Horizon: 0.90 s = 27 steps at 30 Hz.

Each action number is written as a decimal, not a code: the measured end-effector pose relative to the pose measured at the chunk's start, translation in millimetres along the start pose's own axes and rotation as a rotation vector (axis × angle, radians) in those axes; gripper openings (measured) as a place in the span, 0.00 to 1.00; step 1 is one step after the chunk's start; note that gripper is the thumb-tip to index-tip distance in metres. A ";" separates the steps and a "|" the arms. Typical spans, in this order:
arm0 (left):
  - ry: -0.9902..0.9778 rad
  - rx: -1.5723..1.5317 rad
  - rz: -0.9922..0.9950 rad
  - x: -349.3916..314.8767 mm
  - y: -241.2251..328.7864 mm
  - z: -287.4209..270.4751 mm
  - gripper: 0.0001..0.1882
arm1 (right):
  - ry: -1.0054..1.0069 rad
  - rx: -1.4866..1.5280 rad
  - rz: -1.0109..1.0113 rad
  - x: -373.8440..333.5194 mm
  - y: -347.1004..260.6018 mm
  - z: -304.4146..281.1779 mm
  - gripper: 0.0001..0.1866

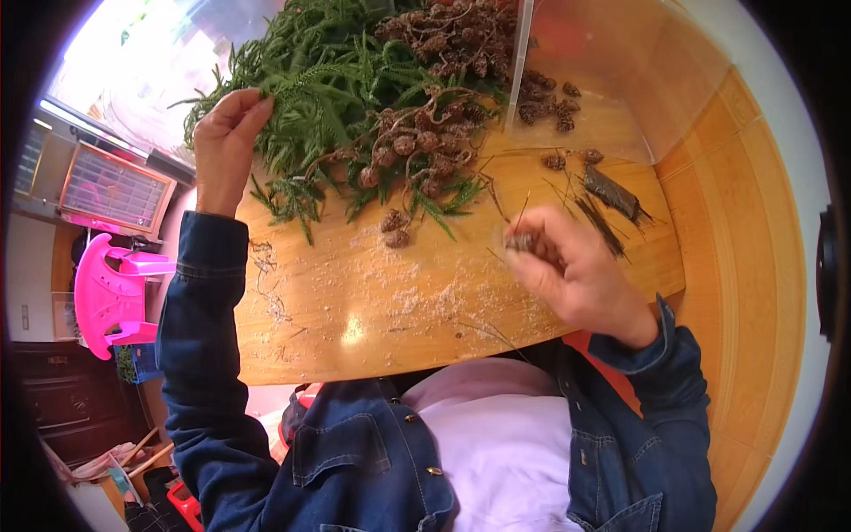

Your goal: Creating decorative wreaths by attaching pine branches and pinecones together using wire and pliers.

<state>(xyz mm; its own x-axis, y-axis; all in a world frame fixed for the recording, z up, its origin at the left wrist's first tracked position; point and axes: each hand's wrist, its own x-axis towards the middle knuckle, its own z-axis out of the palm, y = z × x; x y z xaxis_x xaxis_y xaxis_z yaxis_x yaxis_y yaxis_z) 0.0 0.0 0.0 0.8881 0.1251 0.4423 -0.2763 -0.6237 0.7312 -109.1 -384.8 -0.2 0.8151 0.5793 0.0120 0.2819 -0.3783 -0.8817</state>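
My left hand (229,142) pinches the tip of a green needle-leaved sprig at the left side of a heap of greenery (328,97). Over the table's right half, my right hand (585,266) is closed around a small brown pine cone (525,241), partly hidden by the fingers. A thin dark wire or stem sticks up beside that cone. A cluster of pine cones on stems (417,146) lies against the front of the greenery. Nearer me, a loose pair of pine cones (395,232) rests on the wood.
White crumbs (425,297) are scattered across the wooden table (355,355). At the right lie dark thin wires (601,226) and a dark wrapped bundle (612,193). A clear plastic bin (612,89) stands behind them, with more cones around. A pink chair (111,297) stands at left.
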 end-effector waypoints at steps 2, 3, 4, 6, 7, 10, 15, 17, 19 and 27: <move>-0.021 -0.205 -0.047 -6.2 5.5 2.5 0.09 | 0.006 0.187 0.004 9.5 -1.2 0.6 0.14; -0.030 -0.308 -0.073 -10.6 6.7 0.9 0.07 | 0.008 0.281 0.009 12.9 -3.0 2.6 0.12; -0.031 -0.308 -0.080 -15.0 7.1 -1.7 0.07 | 0.004 0.283 0.014 15.9 -6.1 4.6 0.12; -0.066 -0.327 -0.169 -19.3 9.3 -7.7 0.06 | -0.003 0.374 -0.042 26.3 -14.5 5.7 0.11; -0.082 -0.336 -0.213 -21.9 11.1 -10.9 0.05 | -0.007 0.420 -0.071 31.2 -16.9 6.3 0.10; -0.086 -0.436 -0.170 -37.2 21.4 -13.9 0.04 | 0.020 0.339 -0.188 45.6 -9.5 10.8 0.10; -0.108 -0.613 -0.147 -64.8 55.2 -3.2 0.03 | -0.010 0.488 -0.201 64.7 -20.4 6.9 0.11; -0.113 -0.623 -0.138 -73.6 66.6 3.9 0.03 | -0.028 0.518 -0.166 68.4 -22.9 8.7 0.12; -0.126 -0.638 -0.119 -80.0 74.9 13.7 0.03 | -0.059 0.584 -0.099 69.0 -23.7 10.1 0.13; -0.230 -0.771 -0.094 -100.9 94.3 41.4 0.08 | -0.114 0.833 -0.126 48.4 -14.6 18.2 0.12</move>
<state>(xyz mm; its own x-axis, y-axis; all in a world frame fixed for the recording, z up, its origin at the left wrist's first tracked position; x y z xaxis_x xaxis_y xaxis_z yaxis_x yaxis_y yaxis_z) -100.4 -103.4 2.8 0.9504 -0.0640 0.3045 -0.2975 0.0994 0.9495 -83.0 -338.2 4.7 0.7338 0.6677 0.1250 -0.1345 0.3232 -0.9367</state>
